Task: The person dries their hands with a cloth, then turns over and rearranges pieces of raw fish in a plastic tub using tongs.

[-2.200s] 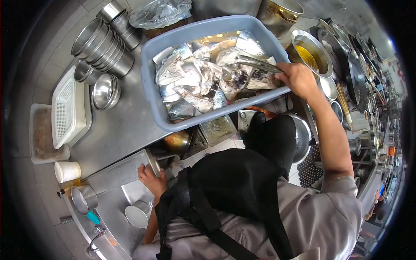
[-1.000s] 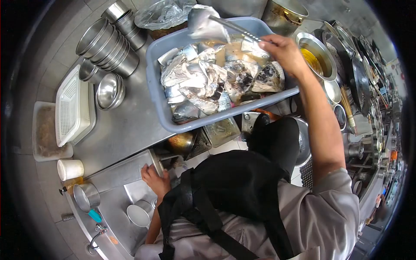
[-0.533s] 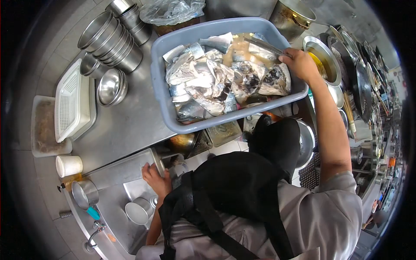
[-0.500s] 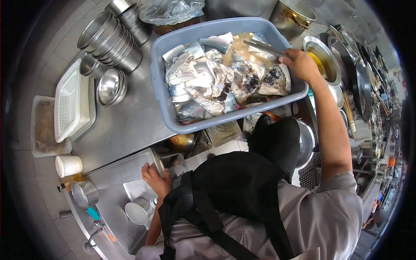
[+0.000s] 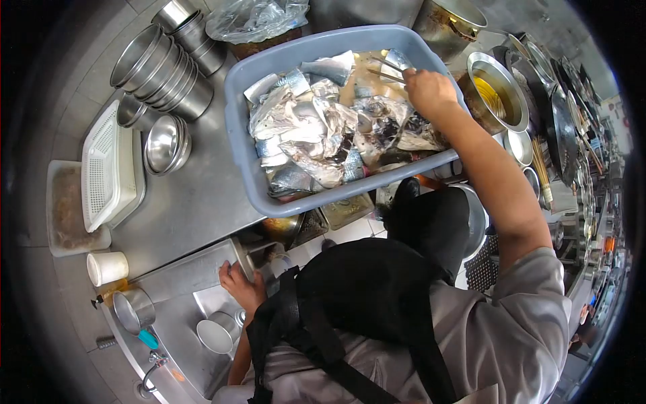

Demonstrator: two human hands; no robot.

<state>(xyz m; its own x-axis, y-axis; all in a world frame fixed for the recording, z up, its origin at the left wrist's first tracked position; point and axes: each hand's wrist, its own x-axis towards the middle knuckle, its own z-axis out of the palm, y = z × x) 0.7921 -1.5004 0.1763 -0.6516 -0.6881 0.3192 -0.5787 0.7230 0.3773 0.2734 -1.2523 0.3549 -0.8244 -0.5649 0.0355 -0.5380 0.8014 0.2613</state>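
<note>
My right hand (image 5: 428, 92) is closed around a pair of metal tongs (image 5: 386, 74), whose two arms reach left over the fish. Below them is a large grey-blue plastic tub (image 5: 237, 145) with cut fish pieces (image 5: 303, 124) and fish heads in cloudy brownish liquid. Silver skin shows on several pieces, dark flesh on others. Down at the sink, my left hand (image 5: 243, 288) lies with its fingers apart on the metal rim (image 5: 232, 252). It holds nothing that I can see.
Stacked steel pots (image 5: 165, 71), small steel bowls (image 5: 165, 145) and white baskets (image 5: 108, 165) stand on the left of the steel counter (image 5: 195, 192). A pot of yellow oil (image 5: 494, 94) sits right of the tub. A saucepan (image 5: 133, 310) is beside the sink.
My right hand has moved left and slightly up over the tub, and the tongs' two arms now show apart. The left hand stays on the sink rim.
</note>
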